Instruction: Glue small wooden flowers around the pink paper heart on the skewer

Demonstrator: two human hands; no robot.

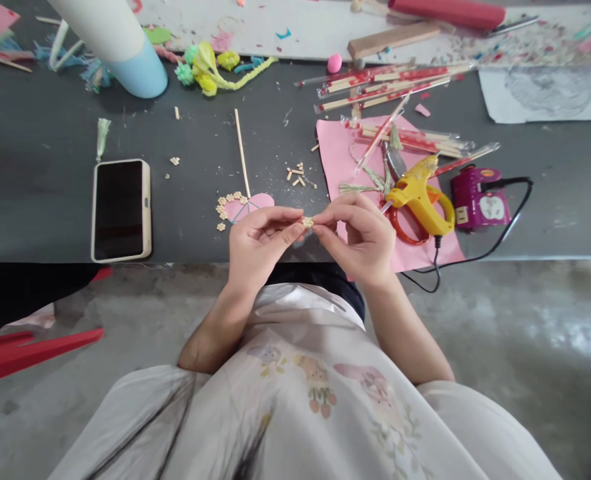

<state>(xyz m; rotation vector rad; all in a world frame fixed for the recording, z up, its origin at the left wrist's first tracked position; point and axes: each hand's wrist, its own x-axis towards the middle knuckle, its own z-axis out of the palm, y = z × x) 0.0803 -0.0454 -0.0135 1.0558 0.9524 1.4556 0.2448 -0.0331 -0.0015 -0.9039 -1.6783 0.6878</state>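
Observation:
Between the fingertips of my left hand and my right hand is a small cluster of cut wooden stick pieces, shaped like a flower. Both hands are closed in a pinch on it, just above the table's front edge. Left of it, partly behind my left hand, lies a pink paper shape with blue lines and several wooden clusters along its rim. A thin wooden stick reaches away from that shape. Loose cut stick pieces lie beyond my fingers.
A yellow hot glue gun rests on pink paper at right, its cable running to a purple power box. Packaged sticks lie behind. A phone is at left, near a white-and-blue cylinder and yellow yarn.

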